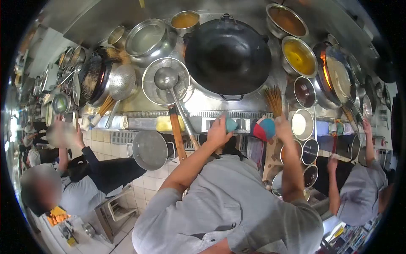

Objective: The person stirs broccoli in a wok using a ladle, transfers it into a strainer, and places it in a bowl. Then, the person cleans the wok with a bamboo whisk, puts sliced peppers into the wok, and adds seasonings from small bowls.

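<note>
My left hand (218, 132) is at the front edge of the stove, its fingers closed on a small teal cloth (231, 125). My right hand (283, 128) grips the lower end of a bamboo wok brush (274, 100), whose bristles point up and away from me. Just left of that hand, a red, blue and teal patchwork cloth (264, 128) lies at the counter edge. Beyond both hands a large black wok (228, 57) sits on the burner, dark and shiny inside.
Left of the wok, a ladle (166, 78) rests in a wire strainer (148, 86). Bowls of yellow liquid (299, 57) and brown liquid (289, 20) stand right. Flames (325, 70) burn under the right-hand wok. Co-workers stand at left (80, 192) and right (359, 186). A pot (149, 150) is at lower left.
</note>
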